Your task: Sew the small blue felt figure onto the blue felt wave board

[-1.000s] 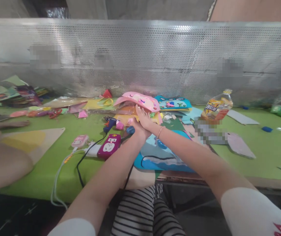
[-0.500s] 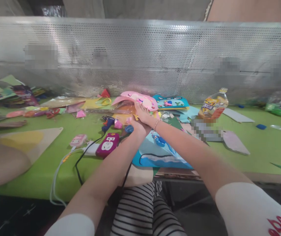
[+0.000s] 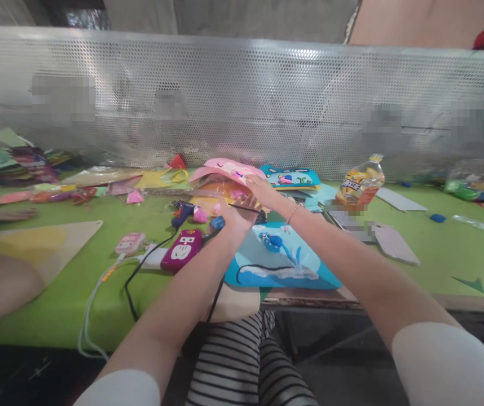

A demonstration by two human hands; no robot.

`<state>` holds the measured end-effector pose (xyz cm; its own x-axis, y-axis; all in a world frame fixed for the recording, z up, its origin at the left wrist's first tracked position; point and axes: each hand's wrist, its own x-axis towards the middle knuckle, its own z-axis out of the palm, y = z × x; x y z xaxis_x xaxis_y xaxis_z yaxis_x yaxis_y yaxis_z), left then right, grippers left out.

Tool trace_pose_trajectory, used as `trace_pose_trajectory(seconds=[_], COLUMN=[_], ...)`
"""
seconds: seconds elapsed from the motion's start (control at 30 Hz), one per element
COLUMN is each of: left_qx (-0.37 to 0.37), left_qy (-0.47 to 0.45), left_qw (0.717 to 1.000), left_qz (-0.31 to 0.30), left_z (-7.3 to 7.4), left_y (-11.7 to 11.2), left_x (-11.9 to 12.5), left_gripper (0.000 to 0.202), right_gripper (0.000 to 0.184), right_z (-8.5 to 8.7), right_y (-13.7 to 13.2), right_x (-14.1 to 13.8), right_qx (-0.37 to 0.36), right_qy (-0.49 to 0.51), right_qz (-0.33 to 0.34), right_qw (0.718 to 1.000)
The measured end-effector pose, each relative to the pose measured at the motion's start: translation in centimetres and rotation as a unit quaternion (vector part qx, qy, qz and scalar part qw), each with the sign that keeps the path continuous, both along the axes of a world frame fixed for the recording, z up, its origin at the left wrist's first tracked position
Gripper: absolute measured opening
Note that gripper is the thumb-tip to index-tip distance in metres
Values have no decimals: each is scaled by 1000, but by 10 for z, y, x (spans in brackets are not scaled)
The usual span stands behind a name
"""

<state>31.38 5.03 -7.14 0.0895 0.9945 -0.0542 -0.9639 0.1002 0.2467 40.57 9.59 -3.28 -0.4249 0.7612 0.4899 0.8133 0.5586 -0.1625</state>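
My left hand (image 3: 238, 217) is palm up over the middle of the table with its fingers apart, just right of a blue ball-like piece (image 3: 218, 223). A thin dark strip crosses by its fingers; I cannot tell whether they touch it. My right hand (image 3: 264, 192) reaches above it, fingers stretched out at the near edge of a pink decorated sheet (image 3: 225, 167). Clear plastic and orange-yellow pieces lie under that sheet. Below my hands is a light blue picture board (image 3: 246, 259) bearing a blue clay figure (image 3: 271, 241).
Left of my hands are a blue glue gun (image 3: 183, 211), a purple power socket (image 3: 181, 251) and cables. A drink bottle (image 3: 360, 183) and a pink phone-like slab (image 3: 395, 243) lie right. Another person's arm (image 3: 5, 276) rests at far left. A perforated metal screen (image 3: 233, 101) stands behind.
My hands have moved apart a little, and the left fingers now show spread. The thin dark strip has come into sight between them. More of the light blue board shows.
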Motion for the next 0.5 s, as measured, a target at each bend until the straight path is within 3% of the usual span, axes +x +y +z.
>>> trace_pose_trajectory(seconds=[0.13,0.27,0.5], left_qx=[53,82,93], left_qy=[-30,-35,-36], left_qw=[998,996,995], left_qz=[-11,-15,24], left_z=[6,8,9], left_y=[-2,-5,-7], left_x=[0,0,3], left_gripper=[60,71,72], right_gripper=[40,43,49], right_z=[-19,-32,-26], right_y=[-23,-23,-18], right_x=[-5,-18,-32], right_qx=[30,1,-26], right_qy=[-93,-90,-71], right_qz=[14,-3,15], right_qw=[995,996,997])
